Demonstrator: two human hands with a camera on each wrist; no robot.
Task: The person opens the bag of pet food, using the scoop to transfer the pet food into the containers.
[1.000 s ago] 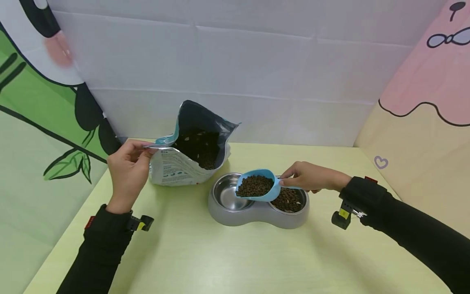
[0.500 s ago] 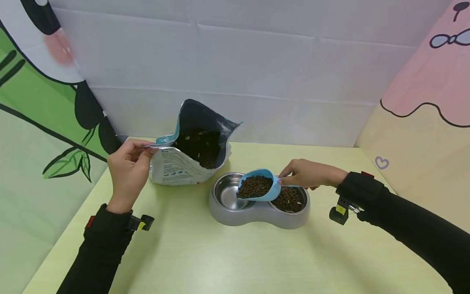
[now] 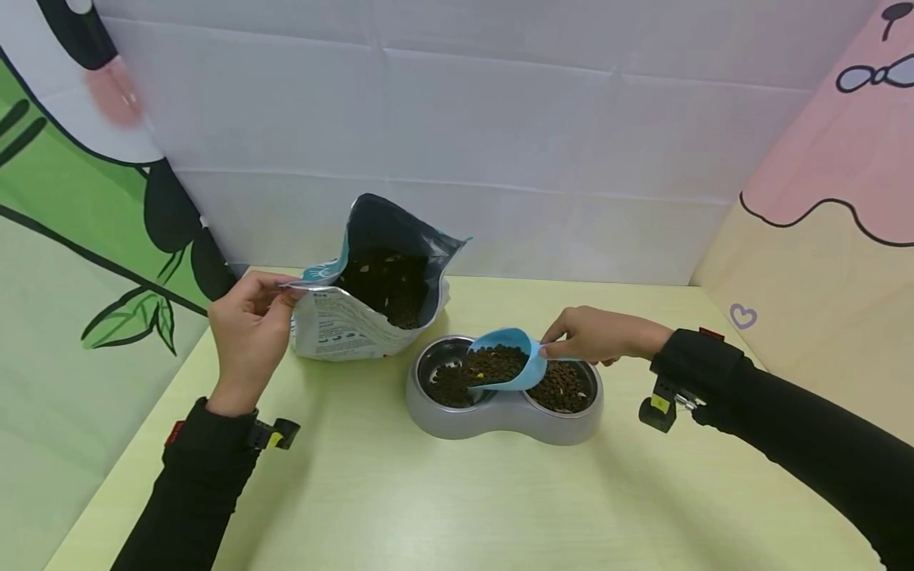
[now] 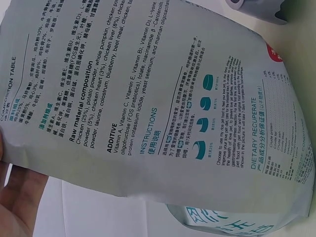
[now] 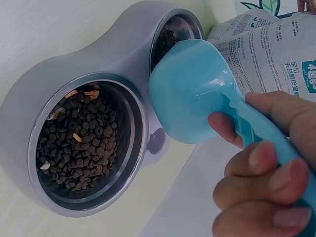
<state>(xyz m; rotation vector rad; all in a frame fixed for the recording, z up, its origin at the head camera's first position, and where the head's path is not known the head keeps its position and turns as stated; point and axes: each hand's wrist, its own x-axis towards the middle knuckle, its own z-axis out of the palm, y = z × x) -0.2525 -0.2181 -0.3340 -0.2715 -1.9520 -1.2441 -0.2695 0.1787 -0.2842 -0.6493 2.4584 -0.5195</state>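
My right hand point(image 3: 589, 335) grips a blue scoop point(image 5: 192, 94) by its handle. Tilted over the left bowl point(image 3: 433, 353) of a grey double pet bowl point(image 3: 464, 424), the scoop spills brown kibble point(image 3: 451, 386) into it, with more kibble still on the scoop. Brown kibble point(image 5: 79, 143) with a few pale and orange bits sits in the right bowl. At the left, my left hand point(image 3: 250, 337) pinches the top edge of a pet food bag point(image 3: 339, 329). The bag stands upright with its mouth spread, and dark kibble shows inside.
The pale yellow table point(image 3: 428, 507) runs back to a whitish cloth wall point(image 3: 464, 143). Printed cloth panels stand on both sides. The bag stands just behind and left of the double bowl.
The scoop has tipped toward the left bowl, and kibble now lies in that bowl, which was bare metal before. My left hand and the bag stay in place.
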